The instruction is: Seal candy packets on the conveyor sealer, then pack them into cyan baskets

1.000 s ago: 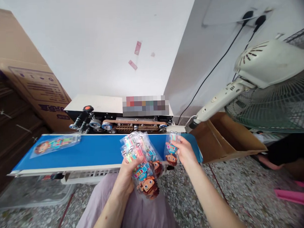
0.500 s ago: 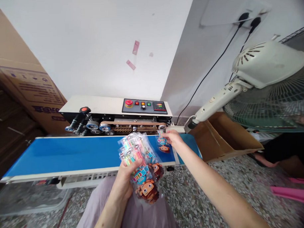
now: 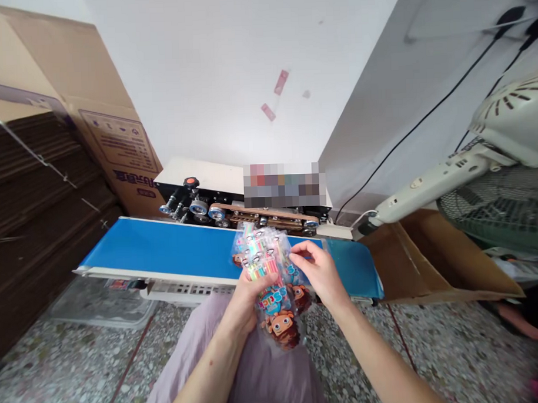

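My left hand (image 3: pixel 250 296) is closed around a fanned bundle of clear plastic packets (image 3: pixel 280 327), each with a cartoon face, coloured sticks and dark rings at the top. The bundle is over my lap and the front edge of the blue conveyor belt (image 3: pixel 164 246). At the bundle's right side, my right hand (image 3: pixel 318 270) has thumb and forefinger pinched at a packet's edge. Behind the bundle, a single packet (image 3: pixel 238 258) shows in part beside the rollers of the band sealing machine (image 3: pixel 197 171); the bundle hides the rest.
A cardboard carton (image 3: pixel 126 147) and stacked flat cardboard (image 3: pixel 38 174) stand at the left. On the right are an open cardboard box (image 3: pixel 430 260) and a fan (image 3: pixel 505 128). A clear plastic tub (image 3: pixel 105 304) lies under the belt.
My right hand has let go of the single packet at the belt and come back to the bundle. That packet has moved left along the machine. The view has turned left.
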### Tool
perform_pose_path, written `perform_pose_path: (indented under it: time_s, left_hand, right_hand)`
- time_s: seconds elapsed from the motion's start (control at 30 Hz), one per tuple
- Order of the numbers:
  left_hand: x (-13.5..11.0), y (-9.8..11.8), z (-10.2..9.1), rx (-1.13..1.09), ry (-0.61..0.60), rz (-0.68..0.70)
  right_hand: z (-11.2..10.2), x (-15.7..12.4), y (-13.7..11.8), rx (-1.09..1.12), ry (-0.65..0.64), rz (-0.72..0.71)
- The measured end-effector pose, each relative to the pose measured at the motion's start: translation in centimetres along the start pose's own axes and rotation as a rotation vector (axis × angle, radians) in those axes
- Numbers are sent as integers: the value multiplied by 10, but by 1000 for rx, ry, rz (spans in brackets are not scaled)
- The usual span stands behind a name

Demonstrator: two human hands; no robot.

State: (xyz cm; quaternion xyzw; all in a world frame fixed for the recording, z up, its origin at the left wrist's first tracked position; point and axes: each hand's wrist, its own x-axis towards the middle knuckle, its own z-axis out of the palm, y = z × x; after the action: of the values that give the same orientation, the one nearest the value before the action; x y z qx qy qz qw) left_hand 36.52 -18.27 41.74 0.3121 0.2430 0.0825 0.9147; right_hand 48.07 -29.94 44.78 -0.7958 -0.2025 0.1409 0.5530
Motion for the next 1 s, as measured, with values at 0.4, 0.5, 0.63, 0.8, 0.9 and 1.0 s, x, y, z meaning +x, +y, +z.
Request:
perform_pose_path:
  time_s: [0.4, 0.5, 0.63, 0.8, 0.9, 1.0]
  left_hand:
    - [4, -6, 1, 0, -23, 131]
    - [4, -6, 0, -31, -29, 138]
    - [3, -5, 0, -42, -36, 120]
    - [2, -4, 0, -7, -43, 118]
    - [2, -5, -1, 9, -32, 141]
    - [1, -5, -1, 13, -9, 132]
  right_hand:
    - [15, -45, -15, -254, -65, -73]
    - [13, -41, -8, -101, -63, -20]
    - [8, -39, 1, 149, 29, 73]
    - [12, -41, 4, 320, 150, 124]
    - [14, -44, 2, 414, 56, 155]
    - [8, -43, -1, 564, 35, 170]
